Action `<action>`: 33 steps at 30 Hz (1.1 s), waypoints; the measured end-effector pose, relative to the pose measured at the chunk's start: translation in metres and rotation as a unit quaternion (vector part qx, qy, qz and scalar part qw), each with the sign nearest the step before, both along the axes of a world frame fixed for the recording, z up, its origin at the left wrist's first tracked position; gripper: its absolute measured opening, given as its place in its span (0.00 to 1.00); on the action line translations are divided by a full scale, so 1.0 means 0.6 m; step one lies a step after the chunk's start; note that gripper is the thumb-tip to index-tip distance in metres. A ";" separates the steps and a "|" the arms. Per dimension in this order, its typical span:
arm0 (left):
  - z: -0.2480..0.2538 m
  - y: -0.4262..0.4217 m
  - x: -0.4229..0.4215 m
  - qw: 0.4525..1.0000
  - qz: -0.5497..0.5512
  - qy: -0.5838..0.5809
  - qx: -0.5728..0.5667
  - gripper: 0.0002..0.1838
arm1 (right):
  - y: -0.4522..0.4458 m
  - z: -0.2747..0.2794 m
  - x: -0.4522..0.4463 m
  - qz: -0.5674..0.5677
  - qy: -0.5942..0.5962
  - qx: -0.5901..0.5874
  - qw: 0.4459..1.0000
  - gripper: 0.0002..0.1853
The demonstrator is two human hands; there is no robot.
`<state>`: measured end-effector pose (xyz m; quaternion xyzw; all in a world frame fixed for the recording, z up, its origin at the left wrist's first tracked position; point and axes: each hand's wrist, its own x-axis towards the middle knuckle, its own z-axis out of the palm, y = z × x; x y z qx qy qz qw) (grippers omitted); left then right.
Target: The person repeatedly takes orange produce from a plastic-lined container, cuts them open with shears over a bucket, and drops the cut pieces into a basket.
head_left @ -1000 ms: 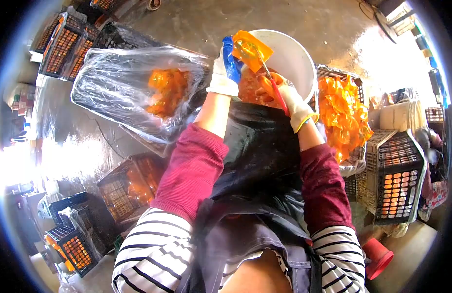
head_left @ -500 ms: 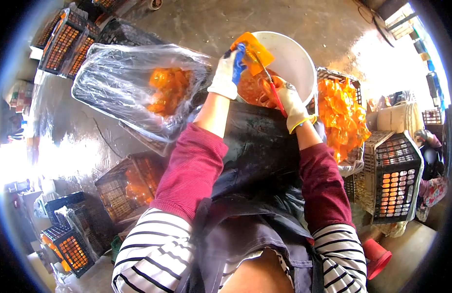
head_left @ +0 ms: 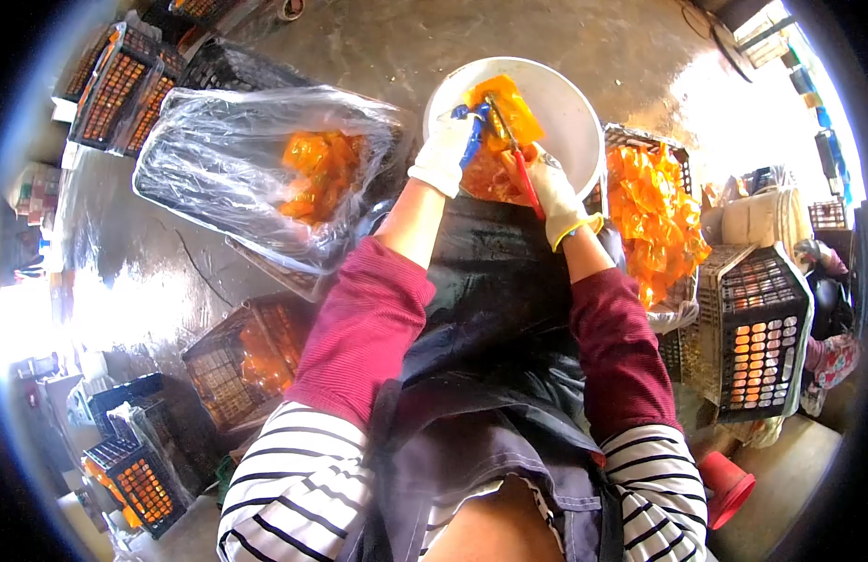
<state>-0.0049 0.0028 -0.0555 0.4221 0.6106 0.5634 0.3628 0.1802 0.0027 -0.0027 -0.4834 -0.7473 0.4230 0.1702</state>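
Note:
A glossy, translucent orange piece [head_left: 516, 110] is gripped along its left side by my left hand [head_left: 447, 145], gloved in white and blue. My right hand [head_left: 552, 191], in a pale glove with a yellow cuff, is closed around red-handled scissors [head_left: 526, 184]. The scissors' blades point up and left and lie across the orange piece. Both hands are over a large white bucket [head_left: 584, 117], which has wet reddish-orange material [head_left: 490, 178] inside. My fingertips are partly hidden.
To the left, a crate lined with clear plastic [head_left: 209, 140] holds orange pieces [head_left: 321, 169]. Another crate heaped with orange pieces [head_left: 654, 220] stands right of the bucket. Black crates [head_left: 762, 328] and a red container [head_left: 727, 489] are at the right. A dark apron [head_left: 490, 272] covers my lap.
The orange piece has shifted slightly right and down, turning over the bucket. Both hands moved a little with it. The scissors remain in my right hand, their blades now lying across the piece.

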 end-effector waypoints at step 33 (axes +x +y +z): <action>0.086 -0.013 0.026 0.977 -0.009 -0.205 0.063 0.19 | 0.008 0.056 0.020 0.036 -0.017 0.010 0.999 0.15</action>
